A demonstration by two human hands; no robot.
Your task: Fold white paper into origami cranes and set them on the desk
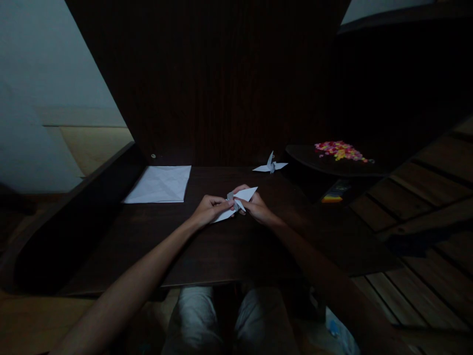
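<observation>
Between both hands is a white origami crane (247, 194), its wings pointing up right and down left. My left hand (211, 209) grips it from the left, the thumb pressed on its middle. My right hand (257, 207) holds it from the right, fingers behind and thumb in front. Parts of the folded paper are hidden by the fingers. A second white paper crane (271, 166) with spread wings stands at the back of the dark desk, beyond my right hand. To the left lies a stack of white paper sheets (160, 183), the top one creased.
On a low curved shelf (301, 153) at the right lies a pile of small pink, red and yellow pieces (342, 150). Something with coloured stripes (334, 193) sits beneath it. A raised dark side panel (74, 222) bounds the desk (177, 256) on the left.
</observation>
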